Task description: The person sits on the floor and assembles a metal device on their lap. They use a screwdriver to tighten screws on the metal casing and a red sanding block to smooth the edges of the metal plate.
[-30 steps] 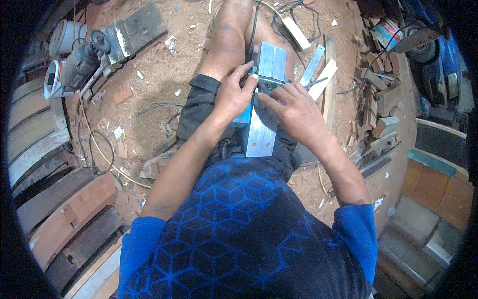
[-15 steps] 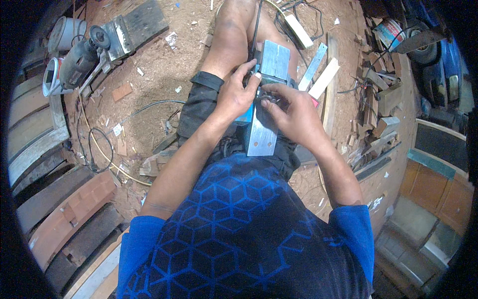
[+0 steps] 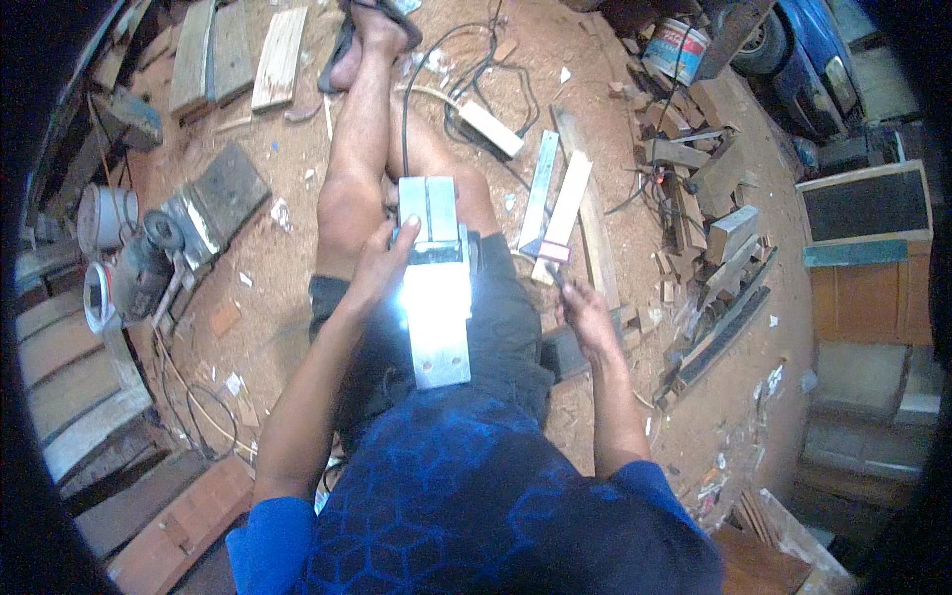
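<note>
An electric hand planer (image 3: 436, 342) lies upside down across my lap, its shiny metal sole facing up and a bright glare on its middle. My left hand (image 3: 382, 260) grips its left side, thumb over the edge near the front plate. Out to the right, my right hand (image 3: 592, 319) is closed with a small dark thing at its fingertips; its kind is too small to make out. Just beyond those fingers lie a red-edged piece (image 3: 553, 251), a pale wood strip (image 3: 569, 198) and a flat metal strip (image 3: 538, 188).
A white power strip (image 3: 493, 129) with tangled black cords sits ahead on the dusty floor. Wood offcuts (image 3: 729, 238) are piled at the right, near a paint bucket (image 3: 677, 52). At the left stand a grinder-like power tool (image 3: 149, 268) and stacked boards (image 3: 178, 526).
My right hand has left the planer and moved out to the right, beside the strips. My left hand stays on the planer. The view has shifted, showing more floor ahead.
</note>
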The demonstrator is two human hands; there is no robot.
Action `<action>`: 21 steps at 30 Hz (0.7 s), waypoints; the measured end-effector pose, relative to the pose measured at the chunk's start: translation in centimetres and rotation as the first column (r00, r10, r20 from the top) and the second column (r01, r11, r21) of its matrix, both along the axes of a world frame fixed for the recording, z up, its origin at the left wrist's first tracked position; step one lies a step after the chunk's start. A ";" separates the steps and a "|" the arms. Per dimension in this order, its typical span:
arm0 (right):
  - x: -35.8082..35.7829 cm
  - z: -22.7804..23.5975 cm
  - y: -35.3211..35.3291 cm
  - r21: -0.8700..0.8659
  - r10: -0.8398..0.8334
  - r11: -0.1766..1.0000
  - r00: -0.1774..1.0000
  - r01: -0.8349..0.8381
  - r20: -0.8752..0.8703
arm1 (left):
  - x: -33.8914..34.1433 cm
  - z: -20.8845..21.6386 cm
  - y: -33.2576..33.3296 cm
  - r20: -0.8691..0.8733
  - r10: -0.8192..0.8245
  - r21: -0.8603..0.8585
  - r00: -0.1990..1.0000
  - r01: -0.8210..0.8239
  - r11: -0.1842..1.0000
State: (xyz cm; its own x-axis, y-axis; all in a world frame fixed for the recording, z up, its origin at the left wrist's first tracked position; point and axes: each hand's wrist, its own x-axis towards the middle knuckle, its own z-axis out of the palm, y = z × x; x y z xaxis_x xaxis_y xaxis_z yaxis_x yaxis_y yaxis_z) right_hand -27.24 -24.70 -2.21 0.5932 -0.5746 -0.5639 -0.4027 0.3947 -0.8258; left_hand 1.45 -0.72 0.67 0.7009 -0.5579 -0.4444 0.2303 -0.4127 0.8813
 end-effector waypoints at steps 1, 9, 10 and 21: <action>-1.1 -2.5 -0.8 0.013 -0.007 1.000 0.999 0.008 -0.053 | 0.8 0.2 -0.2 -0.067 -0.031 -0.023 0.997 0.030 0.999; -4.3 -12.0 -3.5 -0.272 0.304 0.794 0.743 -0.543 -0.596 | 6.0 6.2 -2.4 -0.566 -0.390 -0.122 0.727 0.393 0.911; -1.8 -8.7 -3.2 -0.342 0.265 0.784 0.778 -0.517 -0.569 | 7.2 4.4 -2.4 -0.670 -0.423 -0.114 0.609 0.479 0.870; 3.7 -13.2 -6.6 -0.727 -0.251 0.662 0.859 -0.184 -0.446 | 5.0 1.4 -8.4 -0.511 -0.767 0.180 0.389 0.920 0.347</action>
State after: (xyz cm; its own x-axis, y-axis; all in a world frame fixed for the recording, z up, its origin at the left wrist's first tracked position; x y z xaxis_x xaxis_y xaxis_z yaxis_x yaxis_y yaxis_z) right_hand -23.51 -31.30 -15.44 0.3457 -0.9276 -0.1414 -0.8133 -0.2211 -0.5381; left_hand 6.46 -9.13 2.03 -0.2585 -0.4910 -0.8319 -0.2555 -0.7958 0.5490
